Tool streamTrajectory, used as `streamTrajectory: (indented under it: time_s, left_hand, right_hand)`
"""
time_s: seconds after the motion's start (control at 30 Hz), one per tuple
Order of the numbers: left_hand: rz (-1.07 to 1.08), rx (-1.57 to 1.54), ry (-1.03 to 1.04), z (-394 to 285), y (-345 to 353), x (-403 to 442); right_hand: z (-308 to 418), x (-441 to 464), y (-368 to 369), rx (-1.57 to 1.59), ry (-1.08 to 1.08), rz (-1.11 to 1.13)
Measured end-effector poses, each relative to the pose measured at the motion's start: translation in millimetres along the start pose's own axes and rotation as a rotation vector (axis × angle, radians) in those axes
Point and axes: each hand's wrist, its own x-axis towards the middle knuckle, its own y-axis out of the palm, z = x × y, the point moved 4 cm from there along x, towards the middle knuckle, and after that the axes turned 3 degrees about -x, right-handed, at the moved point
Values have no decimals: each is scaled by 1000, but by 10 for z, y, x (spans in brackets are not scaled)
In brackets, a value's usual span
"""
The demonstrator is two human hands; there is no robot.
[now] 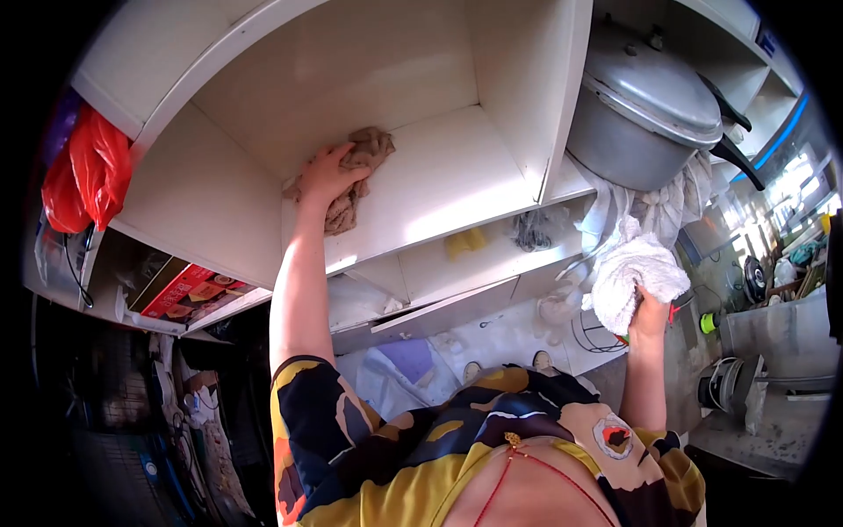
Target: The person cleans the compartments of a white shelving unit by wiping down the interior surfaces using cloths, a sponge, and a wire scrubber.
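My left hand (325, 178) reaches into a white shelf compartment and presses a crumpled brown cloth (371, 151) onto its floor, near the left inner wall. Folds of the cloth stick out past my fingers on both sides. Out to the right, my right hand (648, 314) grips a bunched white towel (634, 277) from below. The towel is in front of the shelf unit, under a large metal pressure cooker (645, 110). Part of my right fingers is hidden behind the towel.
The shelf divider (562, 97) separates my compartment from the pressure cooker, whose black handles (739, 162) jut outward. A red plastic bag (88, 171) hangs at the left. Below are a red box (189, 294), a lower shelf with a yellow item (465, 243), and a partly open drawer front (443, 306).
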Motion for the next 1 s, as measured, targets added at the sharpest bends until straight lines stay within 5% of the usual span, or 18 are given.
streamTrajectory:
  time_s: [0.13,0.27,0.37,0.5,0.6,0.67,0.93,1.0]
  left_hand:
    - [54,-97,248,-720,189,154]
    - [-45,-23,454,-1896,283,-4]
    - [79,-70,406,-2266,79,-241]
    - [-20,-95,582,-2095,186,-360]
    - [275,64,650,-2062,223,-822]
    - [23,-317,802,-1713,65,-1191]
    - [20,-319,596,-556,-332,-1655]
    - [-15,-280,554,-258,-394,-1721]
  right_hand:
    - [-31,-83,-230,17,97,-163]
    - [-12,-123,-137,25,52,-65]
    - [-1,-99,-92,-84,68,-26]
    - [-29,-4,103,13,40,16]
    - [-94,33,243,84,99,-9]
    - [-103,59,434,155,121,-13]
    - [-407,84,701,637,327,194]
    - [-253,71,860,31,88,267]
